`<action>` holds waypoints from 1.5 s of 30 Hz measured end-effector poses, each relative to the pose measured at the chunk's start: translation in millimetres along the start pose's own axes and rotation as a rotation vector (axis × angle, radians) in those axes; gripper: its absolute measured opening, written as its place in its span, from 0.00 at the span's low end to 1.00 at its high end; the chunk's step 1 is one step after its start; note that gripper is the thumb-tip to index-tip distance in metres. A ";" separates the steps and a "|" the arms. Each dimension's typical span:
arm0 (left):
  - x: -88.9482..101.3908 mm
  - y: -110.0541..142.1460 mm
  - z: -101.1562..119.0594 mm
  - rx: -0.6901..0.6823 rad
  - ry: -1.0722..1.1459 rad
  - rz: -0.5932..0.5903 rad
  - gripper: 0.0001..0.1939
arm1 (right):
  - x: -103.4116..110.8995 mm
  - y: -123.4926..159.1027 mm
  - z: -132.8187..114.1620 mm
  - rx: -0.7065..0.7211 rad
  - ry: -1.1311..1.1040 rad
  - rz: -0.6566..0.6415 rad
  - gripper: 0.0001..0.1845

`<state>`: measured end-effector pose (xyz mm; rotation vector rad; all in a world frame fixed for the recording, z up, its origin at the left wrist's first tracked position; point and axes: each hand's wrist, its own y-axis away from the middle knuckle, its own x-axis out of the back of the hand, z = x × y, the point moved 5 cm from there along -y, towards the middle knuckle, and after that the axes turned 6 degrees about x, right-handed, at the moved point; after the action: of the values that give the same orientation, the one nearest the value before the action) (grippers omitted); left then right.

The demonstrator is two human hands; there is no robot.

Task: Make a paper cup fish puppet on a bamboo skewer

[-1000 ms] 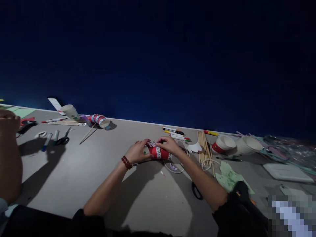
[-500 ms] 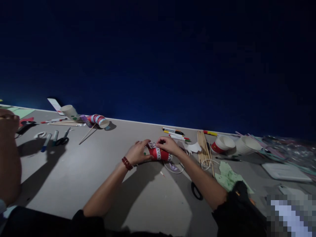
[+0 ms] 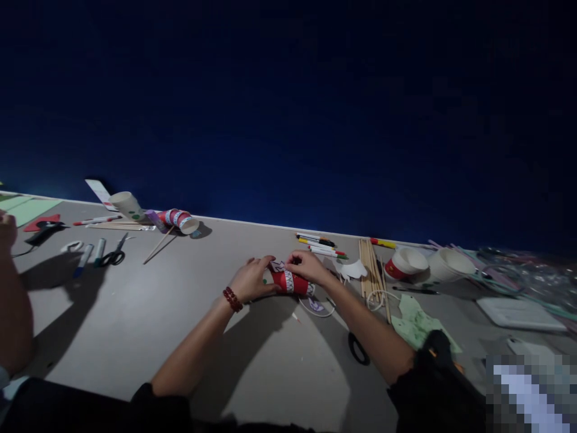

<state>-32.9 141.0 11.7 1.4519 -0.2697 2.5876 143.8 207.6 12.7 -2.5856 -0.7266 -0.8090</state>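
Observation:
A red-and-white decorated paper cup lies on its side on the table in front of me. My left hand is closed round the cup's left end, thumb at the near side and fingers at the far side. Over the cup's top, my right hand pinches the edge of a small purple-outlined paper cutout that rests against the cup. Part of the cutout is hidden by my fingers. Just nearer than the cup lie a thin white loop and another purple paper piece.
Marker pens lie behind the cup. Wooden sticks, paper cups and green paper are to the right. Scissors, a decorated cup model and another person's arm are on the left.
The other person's arm at the left edge has shifted slightly outward and down, showing more of the red item there. My hands stay nearly in place on the cup and cutout.

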 end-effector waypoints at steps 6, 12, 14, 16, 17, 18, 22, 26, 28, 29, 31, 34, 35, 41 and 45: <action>0.4 0.1 1.7 -0.016 -0.011 -0.001 0.39 | -0.4 -0.9 1.6 0.003 0.009 -0.013 0.07; -0.9 0.5 1.4 -0.021 -0.034 0.009 0.39 | -1.5 -0.1 1.8 0.025 0.029 -0.038 0.09; -1.3 0.7 1.4 -0.020 -0.039 0.006 0.39 | -1.8 0.1 2.6 0.033 0.036 -0.048 0.09; -1.4 1.1 1.9 -0.023 -0.043 0.004 0.39 | -2.1 0.0 3.9 0.039 0.043 -0.056 0.09; -1.3 1.3 2.3 -0.027 -0.044 0.007 0.39 | -2.2 0.0 4.5 0.042 0.046 -0.059 0.09; -1.1 1.4 2.7 -0.031 -0.045 0.012 0.39 | -2.3 -0.1 5.2 0.044 0.050 -0.061 0.09; -0.6 1.8 3.7 -0.047 -0.048 0.029 0.39 | -3.1 0.0 6.0 0.047 0.062 -0.070 0.08; -0.2 2.2 4.3 -0.058 -0.046 0.036 0.39 | -1.5 2.6 0.4 0.057 0.068 -0.094 0.08; 0.2 2.6 4.7 -0.060 -0.042 0.038 0.40 | 1.1 5.8 -5.2 0.066 0.070 -0.120 0.11; 0.4 2.7 4.9 -0.062 -0.039 0.038 0.40 | 2.5 7.9 -8.5 0.070 0.071 -0.138 0.14; 0.4 3.1 5.6 -0.067 -0.033 0.037 0.39 | 4.6 12.7 -14.6 0.076 0.074 -0.183 0.24; 0.4 3.8 6.8 -0.077 -0.030 0.035 0.39 | 3.3 19.3 -20.9 0.093 0.164 -0.270 0.43; 0.6 4.1 7.2 -0.080 -0.029 0.035 0.38 | 2.0 20.9 -21.8 0.098 0.217 -0.293 0.47; 9.5 1.7 10.4 -0.103 0.069 0.051 0.32 | -5.0 24.9 -19.7 0.097 0.381 -0.321 0.45; 15.9 -9.1 15.1 -0.126 0.185 0.085 0.11 | -5.2 26.1 -20.1 0.138 0.410 -0.297 0.43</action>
<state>-26.6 147.2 33.7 1.1748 -0.4692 2.6939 146.1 175.5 21.1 -2.1170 -1.0031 -1.2795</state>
